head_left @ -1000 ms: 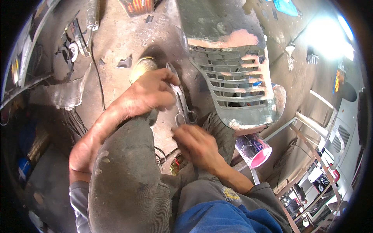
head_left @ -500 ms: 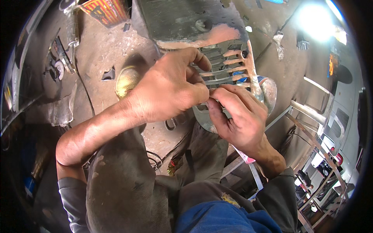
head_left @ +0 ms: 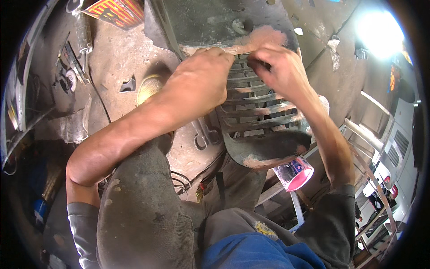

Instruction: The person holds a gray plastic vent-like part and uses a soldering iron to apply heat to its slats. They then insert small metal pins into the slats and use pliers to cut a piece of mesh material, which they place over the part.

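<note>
A dark car body panel (head_left: 201, 27) with a slatted grille section (head_left: 251, 110) lies in front of me, patched with pinkish filler (head_left: 268, 36). Over the left side of the slats, my left hand (head_left: 204, 74) is closed, its curled fingertips at the upper end of the grille by the filler band. Across from it, my right hand (head_left: 280, 71) is closed too, thumb and fingers pinched together above the top slats. Whatever either hand holds is hidden or too small to make out. A pink-rimmed can (head_left: 293, 174) sits tilted under the panel's near right corner.
On the left floor are a red-and-yellow striped box (head_left: 114, 13), a dark cable (head_left: 101, 98) and scrap pieces (head_left: 127, 84). A shoe with a yellowish toe (head_left: 149, 89) is beside the panel. Metal frames (head_left: 365, 134) stand at right near a bright lamp (head_left: 379, 33).
Both hands have moved away from me to the grille's upper end and spread apart. More of the slats, the panel's near edge and the pink-rimmed can now show.
</note>
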`<state>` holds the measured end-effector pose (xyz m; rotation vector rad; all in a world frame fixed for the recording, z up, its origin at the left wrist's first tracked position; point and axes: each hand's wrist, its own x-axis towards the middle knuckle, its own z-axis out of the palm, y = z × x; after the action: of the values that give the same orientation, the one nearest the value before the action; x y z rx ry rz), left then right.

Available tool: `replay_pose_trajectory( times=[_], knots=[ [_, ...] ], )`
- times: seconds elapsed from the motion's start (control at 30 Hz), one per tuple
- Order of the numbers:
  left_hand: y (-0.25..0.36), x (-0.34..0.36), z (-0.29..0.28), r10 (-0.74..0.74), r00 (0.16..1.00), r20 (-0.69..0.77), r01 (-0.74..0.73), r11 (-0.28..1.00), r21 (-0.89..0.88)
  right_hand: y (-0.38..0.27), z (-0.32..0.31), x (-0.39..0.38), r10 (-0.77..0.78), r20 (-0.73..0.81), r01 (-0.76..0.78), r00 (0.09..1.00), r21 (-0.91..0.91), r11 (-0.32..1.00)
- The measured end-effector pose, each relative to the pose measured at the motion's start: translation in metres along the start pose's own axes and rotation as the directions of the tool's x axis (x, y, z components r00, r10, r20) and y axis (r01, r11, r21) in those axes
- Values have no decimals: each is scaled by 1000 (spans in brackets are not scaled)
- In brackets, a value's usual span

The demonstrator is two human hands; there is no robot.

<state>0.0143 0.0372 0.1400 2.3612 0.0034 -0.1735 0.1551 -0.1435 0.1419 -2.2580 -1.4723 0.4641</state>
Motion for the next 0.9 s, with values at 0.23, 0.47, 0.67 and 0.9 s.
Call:
replay_pose_trajectory(
  times=[0.23,0.47,0.67,0.9],
  knots=[
    [1,5,26,-152,933,326,-53,838,543,59,53,21,-36,245,36,969,6,999],
    [1,20,24,-140,880,454,-123,856,502,66,60,25,51,364,-27,930,-72,997],
    [-12,25,39,-92,928,362,-141,811,568,73,63,28,80,389,-57,918,-71,996],
    [-20,37,51,-134,908,396,-92,859,503,77,67,26,22,302,-28,953,15,999]
  ],
)
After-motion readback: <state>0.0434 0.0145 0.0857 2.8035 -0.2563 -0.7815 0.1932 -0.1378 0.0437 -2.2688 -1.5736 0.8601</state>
